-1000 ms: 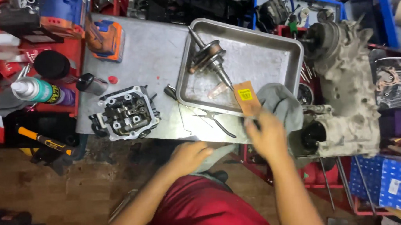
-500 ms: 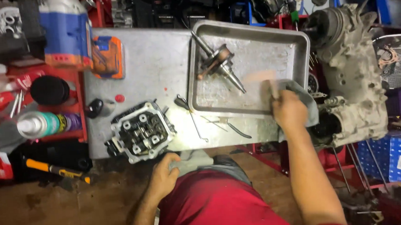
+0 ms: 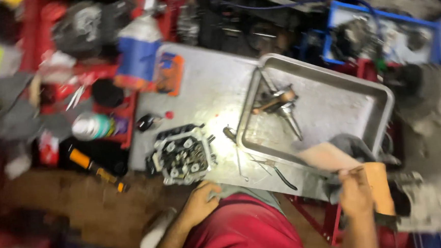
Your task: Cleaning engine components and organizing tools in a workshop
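Note:
My right hand (image 3: 356, 198) is closed on a small orange-tan flat piece (image 3: 378, 195) with a grey rag (image 3: 353, 146) bunched just above it, at the near right corner of the metal tray (image 3: 330, 87). A tan sheet (image 3: 326, 156) lies over the tray's near rim beside the hand. My left hand (image 3: 201, 203) rests on my knee at the table's front edge, holding nothing, just below a cylinder head (image 3: 181, 154). A crankshaft with its rod (image 3: 280, 105) lies inside the tray. The picture is blurred.
Pliers (image 3: 277, 170) lie on the grey table (image 3: 203, 89) in front of the tray. A spray can (image 3: 95, 126), a black cap (image 3: 107, 92) and an orange-handled tool (image 3: 96, 170) sit at the left. A blue crate (image 3: 378, 32) and engine parts stand behind.
The view has swung and blurred. My right hand has pulled back from the tray's corner toward me with the orange piece. My left hand stays on my knee.

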